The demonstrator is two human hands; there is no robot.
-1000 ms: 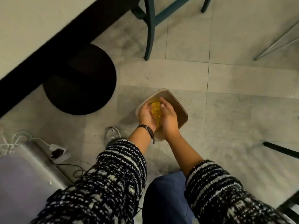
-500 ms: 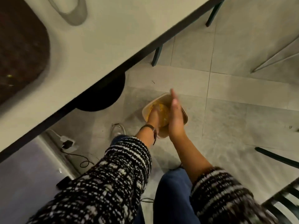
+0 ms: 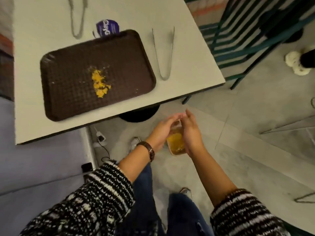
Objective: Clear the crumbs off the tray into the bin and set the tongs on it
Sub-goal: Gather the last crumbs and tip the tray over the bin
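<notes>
Tray (image 3: 68, 99): on the table (image 3: 196, 65), at 10 o'clock from the hands, flat and untouched.
Crumbs (image 3: 99, 84): a yellow heap at the tray's middle, with loose specks scattered toward 12 and 4 o'clock of it.
Bin (image 3: 176, 153): on the floor at 5 o'clock from the tray, off the table's near edge; there is yellow matter inside, so I judge part of the clearing is done.
Left hand (image 3: 160, 132): over the bin at its 9 o'clock side, fingers loose and reaching inward, nothing seen in them.
Right hand (image 3: 192, 133): over the bin at its 3 o'clock side, palm turned inward, fingers straight, holding nothing.
Hands together: palms apart with the bin showing between them; the fingertips come close over the far rim, and whether they touch I cannot tell.
Near tongs (image 3: 163, 53): on the table at 3 o'clock of the tray, just beside it, not on it.
Far tongs (image 3: 77, 17): on the table at 12 o'clock of the tray, well apart from it.
Packet (image 3: 107, 28): purple, against the tray's far rim at 12 o'clock.
Done: some crumbs binned, by my reading.
Left: the heap and specks need clearing; then tongs go on the tray.
</notes>
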